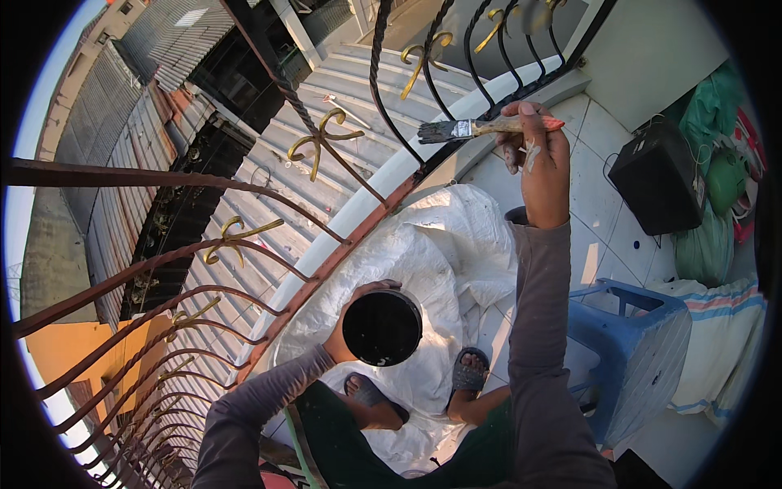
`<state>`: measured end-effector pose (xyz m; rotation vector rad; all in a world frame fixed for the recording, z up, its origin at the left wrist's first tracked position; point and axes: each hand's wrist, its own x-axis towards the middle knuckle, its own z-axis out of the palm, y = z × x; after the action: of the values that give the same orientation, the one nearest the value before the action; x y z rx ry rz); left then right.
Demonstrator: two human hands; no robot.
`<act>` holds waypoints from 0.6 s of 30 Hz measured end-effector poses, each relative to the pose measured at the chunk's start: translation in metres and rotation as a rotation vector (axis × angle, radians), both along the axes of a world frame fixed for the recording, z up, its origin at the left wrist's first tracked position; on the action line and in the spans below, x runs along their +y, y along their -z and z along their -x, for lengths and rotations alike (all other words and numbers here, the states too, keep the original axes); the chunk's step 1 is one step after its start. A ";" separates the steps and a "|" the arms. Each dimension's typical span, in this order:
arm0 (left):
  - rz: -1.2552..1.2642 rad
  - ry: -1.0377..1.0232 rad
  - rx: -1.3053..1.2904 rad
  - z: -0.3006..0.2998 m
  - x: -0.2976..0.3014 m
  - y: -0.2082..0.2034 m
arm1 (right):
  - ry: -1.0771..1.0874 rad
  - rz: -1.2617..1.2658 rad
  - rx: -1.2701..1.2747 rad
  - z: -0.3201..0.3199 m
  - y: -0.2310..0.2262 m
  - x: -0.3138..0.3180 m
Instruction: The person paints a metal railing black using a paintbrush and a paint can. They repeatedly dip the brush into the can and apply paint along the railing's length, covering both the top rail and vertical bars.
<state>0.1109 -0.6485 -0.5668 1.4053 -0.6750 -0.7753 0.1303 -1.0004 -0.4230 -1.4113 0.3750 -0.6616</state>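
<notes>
My right hand [539, 151], specked with pale paint, grips the handle of a paintbrush [494, 127]. Its dark, paint-laden bristles point left, over the bottom rail [456, 147] of the balcony railing, near the foot of a black bar. Whether the bristles touch the rail I cannot tell. In my left hand [340, 332] is a round can of black paint [381, 328], held upright with its mouth facing up; most of the fingers are hidden behind it. The railing's bars are black at the far end, while the nearer bars [163, 266] and rail are reddish brown, with gold scroll ornaments [324, 143].
A white woven sheet [440, 236] covers the tiles under my sandalled feet. At right stand a blue plastic stool [627, 350], a black box [661, 178], green bags [707, 244] and a striped white sack [721, 338]. Beyond the railing lies a corrugated roof [269, 187].
</notes>
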 end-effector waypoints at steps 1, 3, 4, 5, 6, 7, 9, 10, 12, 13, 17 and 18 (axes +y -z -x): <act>0.004 0.099 -0.089 -0.015 0.002 0.020 | -0.014 -0.006 -0.004 -0.007 0.010 -0.002; -0.066 0.206 -0.295 -0.039 0.007 0.057 | -0.007 -0.027 0.030 -0.024 0.026 -0.008; -0.131 0.239 -0.392 -0.048 0.006 0.075 | -0.018 0.028 -0.065 -0.032 0.032 -0.014; -0.147 0.276 -0.492 -0.048 0.008 0.092 | 0.004 0.054 -0.096 -0.039 0.042 -0.017; -0.085 0.284 -0.440 -0.056 0.009 0.107 | -0.020 0.076 -0.150 -0.048 0.050 -0.019; -0.106 0.247 -0.231 -0.066 0.011 0.114 | 0.016 0.132 -0.172 -0.056 0.054 -0.023; -0.143 0.258 -0.191 -0.082 0.018 0.121 | 0.092 -0.040 -0.155 -0.064 0.060 -0.039; -0.172 0.290 -0.212 -0.086 0.022 0.124 | 0.121 -0.051 -0.187 -0.062 0.065 -0.045; -0.179 0.316 -0.271 -0.093 0.021 0.136 | 0.192 -0.097 -0.175 -0.045 0.082 -0.048; -0.173 0.313 -0.268 -0.091 0.023 0.144 | 0.137 -0.067 -0.160 -0.032 0.091 -0.049; -0.295 0.258 -0.420 -0.070 0.034 0.201 | 0.010 -0.070 -0.136 0.004 0.139 -0.037; -0.320 0.237 -0.416 -0.064 0.038 0.219 | 0.045 -0.118 -0.111 0.010 0.151 -0.031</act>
<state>0.1749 -0.6107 -0.7855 1.8264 -1.0899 -0.8067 0.1207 -1.0312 -0.5743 -1.2512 0.3532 -0.7400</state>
